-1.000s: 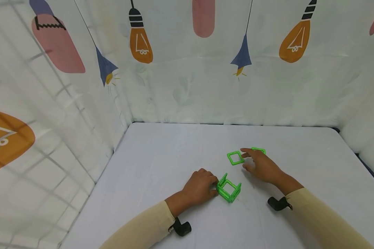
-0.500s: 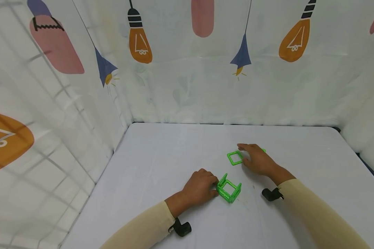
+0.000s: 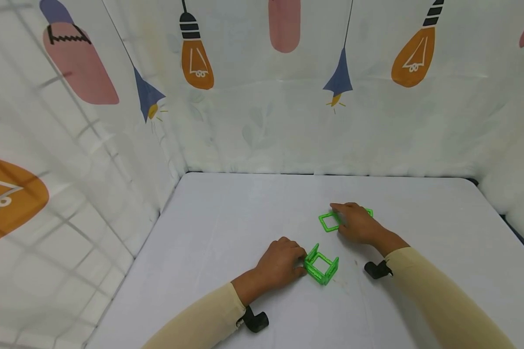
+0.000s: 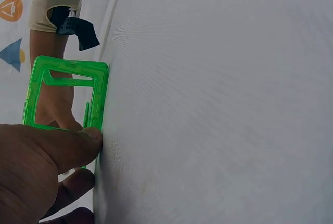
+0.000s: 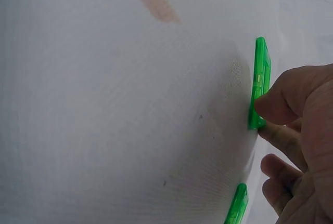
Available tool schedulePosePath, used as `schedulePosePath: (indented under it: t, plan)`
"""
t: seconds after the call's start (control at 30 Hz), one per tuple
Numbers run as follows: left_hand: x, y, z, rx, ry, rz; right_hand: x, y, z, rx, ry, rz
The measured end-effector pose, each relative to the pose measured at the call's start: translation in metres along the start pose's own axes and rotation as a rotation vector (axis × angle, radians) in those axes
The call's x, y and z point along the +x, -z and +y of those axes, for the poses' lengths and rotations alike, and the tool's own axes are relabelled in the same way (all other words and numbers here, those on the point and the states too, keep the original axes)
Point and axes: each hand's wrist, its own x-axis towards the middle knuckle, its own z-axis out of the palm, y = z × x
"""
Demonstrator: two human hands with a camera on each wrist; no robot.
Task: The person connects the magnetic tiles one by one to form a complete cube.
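My left hand (image 3: 276, 264) holds the side of a small open box of green magnetic tiles (image 3: 332, 269), which stands on the white table. In the left wrist view the thumb lies against a lower bar of the box's square frame (image 4: 73, 65). Farther back, my right hand (image 3: 357, 224) pinches a flat green square magnetic tile (image 3: 323, 225) by its right part. The right wrist view shows the thumb on top of this tile (image 5: 258, 78) with a fingertip at its edge. Another green tile (image 3: 369, 212) lies just behind the right hand, mostly hidden by it.
The white table (image 3: 227, 208) runs back to a white curtain (image 3: 262, 126) printed with lamps and bulbs. A further curtain (image 3: 91, 160) hangs along the left side. Black wrist cameras (image 3: 255, 321) sit under both sleeves.
My right hand has shifted left from between the two loose tiles onto the left one, and its fingers have come down on it. The left hand and the box have stayed in place.
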Motion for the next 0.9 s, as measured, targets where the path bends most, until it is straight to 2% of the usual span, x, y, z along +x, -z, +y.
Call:
schedulePosePath:
  t: [0.2, 0.67, 0.9]
  plan:
    - [0.0, 0.001, 0.001, 0.001, -0.002, -0.002, 0.0, 0.0, 0.001, -0.015, -0.005, 0.015]
    - [0.001, 0.0, 0.001, -0.01, -0.004, -0.004, -0.007, 0.003, 0.006, -0.06, 0.061, 0.104]
    - [0.002, -0.001, 0.0, -0.015, -0.005, -0.007, -0.011, 0.004, 0.006, -0.047, 0.076, 0.134]
